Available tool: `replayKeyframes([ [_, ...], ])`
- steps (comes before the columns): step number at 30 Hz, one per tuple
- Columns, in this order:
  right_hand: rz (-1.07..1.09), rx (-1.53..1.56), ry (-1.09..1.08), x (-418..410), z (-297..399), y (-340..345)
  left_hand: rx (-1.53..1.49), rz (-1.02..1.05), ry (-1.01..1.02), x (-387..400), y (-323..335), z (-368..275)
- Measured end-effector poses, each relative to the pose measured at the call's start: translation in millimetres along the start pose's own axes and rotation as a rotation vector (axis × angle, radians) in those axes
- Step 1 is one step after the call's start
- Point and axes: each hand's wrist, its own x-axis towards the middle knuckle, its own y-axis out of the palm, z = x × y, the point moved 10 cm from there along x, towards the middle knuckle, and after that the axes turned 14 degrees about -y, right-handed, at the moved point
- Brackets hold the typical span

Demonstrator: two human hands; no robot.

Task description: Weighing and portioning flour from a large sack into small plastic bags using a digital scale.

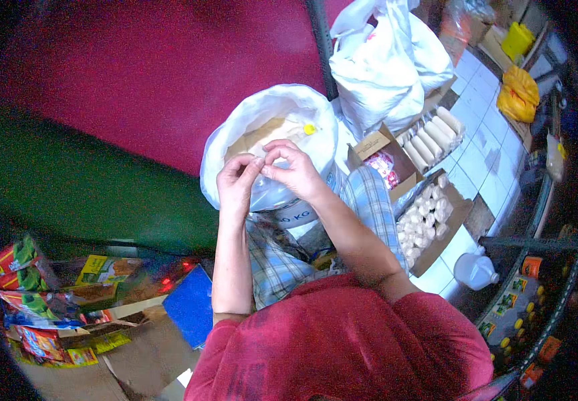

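My left hand and my right hand meet at their fingertips over the open mouth of a large white sack. Between them they pinch a piece of thin clear plastic, perhaps a small bag; the fingers hide much of it. Pale, loose contents lie inside the sack, too blurred to tell whether powder or grains. A small yellow object rests on them near the far right side. The sack stands upright between my knees, its rim spread wide.
To the right stand an open cardboard box with printed packets, a row of filled clear bags, and a carton of small white bundles. A tied white bag stands behind. A plastic jug is on the tiles; packets lie left.
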Motion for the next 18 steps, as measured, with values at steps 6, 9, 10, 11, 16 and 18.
replayKeyframes([
  [6, -0.260, 0.431, 0.225, -3.0, -35.8, -13.4, -0.025, -0.014, -0.042, 13.8, -8.8, 16.5],
  [9, -0.262, 0.378, 0.229, 0.5, -37.4, -21.3, -0.127, -0.014, -0.080, 18.4, -11.2, 19.4],
  [10, -0.200, 0.241, 0.164, 2.7, -32.8, -20.2, -0.209, 0.019, -0.127, 16.7, -1.5, 15.9],
  [11, -0.138, 0.106, 0.098, 5.1, -27.5, -18.3, -0.291, 0.052, -0.175, 17.2, 5.0, 16.5],
  [16, -0.073, 0.004, 0.073, 4.8, -29.3, -9.5, -0.105, 0.111, -0.114, 27.4, 15.0, 19.6],
  [18, -0.079, -0.003, 0.172, 0.1, -41.9, -14.1, -0.174, 0.079, -0.131, 31.7, 12.1, 27.5],
])
